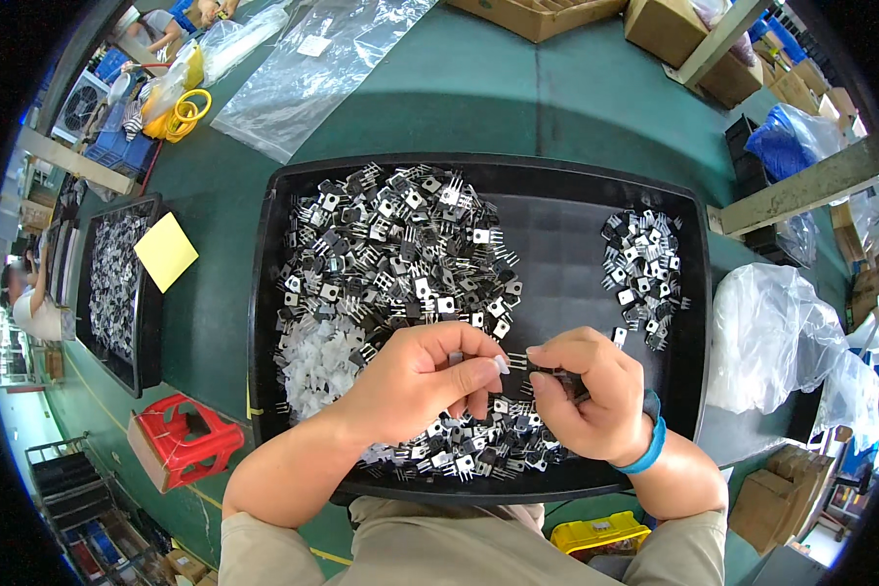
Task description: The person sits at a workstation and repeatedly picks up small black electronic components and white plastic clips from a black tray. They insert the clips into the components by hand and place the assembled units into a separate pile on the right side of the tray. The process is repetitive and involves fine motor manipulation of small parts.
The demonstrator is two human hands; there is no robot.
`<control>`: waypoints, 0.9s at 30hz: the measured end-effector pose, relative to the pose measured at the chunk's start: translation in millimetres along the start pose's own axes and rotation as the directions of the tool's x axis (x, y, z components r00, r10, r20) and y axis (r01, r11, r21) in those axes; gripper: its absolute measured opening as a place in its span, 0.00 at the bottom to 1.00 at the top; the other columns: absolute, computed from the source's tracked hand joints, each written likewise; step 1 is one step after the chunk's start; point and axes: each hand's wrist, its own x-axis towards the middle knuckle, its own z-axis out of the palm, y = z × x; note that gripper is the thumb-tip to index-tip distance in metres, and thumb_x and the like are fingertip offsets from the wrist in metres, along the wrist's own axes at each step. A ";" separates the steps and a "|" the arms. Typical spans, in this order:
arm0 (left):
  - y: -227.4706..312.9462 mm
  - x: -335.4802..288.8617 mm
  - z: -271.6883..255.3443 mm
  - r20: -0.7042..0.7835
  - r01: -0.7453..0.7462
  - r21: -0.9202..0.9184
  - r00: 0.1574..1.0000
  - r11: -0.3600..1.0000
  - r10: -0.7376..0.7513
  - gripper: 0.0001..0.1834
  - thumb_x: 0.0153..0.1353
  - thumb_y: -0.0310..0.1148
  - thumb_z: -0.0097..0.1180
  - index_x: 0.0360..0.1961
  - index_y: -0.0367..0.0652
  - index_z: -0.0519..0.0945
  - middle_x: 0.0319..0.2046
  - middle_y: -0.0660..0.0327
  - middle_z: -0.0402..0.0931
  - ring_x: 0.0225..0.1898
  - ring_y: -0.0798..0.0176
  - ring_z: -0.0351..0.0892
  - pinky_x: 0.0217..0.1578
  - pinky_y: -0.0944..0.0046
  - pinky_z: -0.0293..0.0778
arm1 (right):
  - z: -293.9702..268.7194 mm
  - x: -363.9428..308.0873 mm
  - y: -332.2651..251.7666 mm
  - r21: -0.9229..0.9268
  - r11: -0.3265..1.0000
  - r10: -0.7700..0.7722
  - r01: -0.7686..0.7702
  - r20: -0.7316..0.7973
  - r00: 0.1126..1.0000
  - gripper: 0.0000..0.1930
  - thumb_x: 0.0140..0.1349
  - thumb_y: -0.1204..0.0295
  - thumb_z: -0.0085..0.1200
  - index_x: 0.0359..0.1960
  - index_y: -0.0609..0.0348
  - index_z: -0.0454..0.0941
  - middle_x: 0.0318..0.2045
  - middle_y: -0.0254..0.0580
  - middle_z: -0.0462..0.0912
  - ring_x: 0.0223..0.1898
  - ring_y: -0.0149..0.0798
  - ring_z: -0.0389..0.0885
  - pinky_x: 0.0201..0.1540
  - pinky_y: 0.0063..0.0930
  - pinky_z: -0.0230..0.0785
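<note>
My left hand (425, 381) is closed, pinching a small white plastic piece (501, 364) between thumb and forefinger. My right hand (595, 396), with a blue band on its wrist, grips a black transistor whose metal legs (517, 360) point left at the white piece. Whether the legs touch it I cannot tell; the fingers cover most of the transistor's body. Both hands are over a black tray (698, 391). A large heap of three-legged transistors (390, 244) fills its left part, beside a pile of translucent white pieces (317, 366). A smaller group of transistors (644, 264) lies at the right.
Left of the tray, a second black tray (151, 322) of parts carries a yellow paper (167, 252). Clear plastic bags (776, 337) lie at the right, another bag (312, 73) beyond the tray. A red stool (185, 444) stands lower left, a yellow bin (600, 532) below. People sit far left.
</note>
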 end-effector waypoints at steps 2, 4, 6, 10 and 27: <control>1.1 -0.2 0.6 -0.010 0.004 0.011 1.000 1.000 -0.004 0.06 0.65 0.28 0.53 0.39 0.36 0.78 0.28 0.63 0.79 0.25 0.72 0.78 0.21 0.76 0.68 | -0.2 -0.2 0.9 -0.005 1.000 -0.015 0.015 0.010 1.000 0.14 0.46 0.87 0.56 0.36 0.64 0.75 0.28 0.47 0.80 0.25 0.38 0.79 0.27 0.25 0.70; 1.4 -0.4 0.8 -0.018 0.006 0.010 1.000 1.000 -0.006 0.06 0.64 0.28 0.53 0.38 0.36 0.78 0.27 0.63 0.79 0.24 0.72 0.78 0.21 0.76 0.68 | -0.3 0.1 0.8 -0.012 1.000 -0.022 0.022 0.016 1.000 0.14 0.46 0.87 0.56 0.36 0.64 0.75 0.28 0.46 0.80 0.25 0.38 0.79 0.27 0.25 0.70; 1.4 -0.8 0.7 -0.024 0.006 -0.001 1.000 1.000 -0.006 0.06 0.64 0.28 0.53 0.38 0.36 0.78 0.27 0.63 0.79 0.24 0.72 0.78 0.21 0.76 0.68 | -0.3 0.3 -0.9 -0.018 1.000 -0.004 0.005 0.015 1.000 0.14 0.47 0.86 0.56 0.37 0.62 0.76 0.28 0.46 0.79 0.25 0.42 0.79 0.27 0.28 0.72; 1.8 -0.5 -0.7 -0.025 0.028 0.001 0.999 1.000 -0.028 0.08 0.64 0.28 0.54 0.40 0.35 0.78 0.28 0.63 0.78 0.24 0.74 0.77 0.20 0.76 0.67 | 2.0 -0.8 0.0 0.019 1.000 0.011 -0.011 0.027 1.000 0.14 0.48 0.86 0.56 0.38 0.61 0.76 0.27 0.46 0.79 0.24 0.44 0.80 0.27 0.30 0.72; -1.7 -3.4 -1.2 -0.023 0.054 0.072 0.998 0.996 -0.053 0.02 0.58 0.24 0.57 0.31 0.36 0.78 0.23 0.65 0.76 0.21 0.75 0.74 0.21 0.75 0.69 | 4.0 -0.9 0.3 0.199 0.939 0.239 -0.280 0.206 0.949 0.10 0.53 0.84 0.56 0.38 0.63 0.77 0.32 0.46 0.81 0.32 0.41 0.81 0.34 0.29 0.72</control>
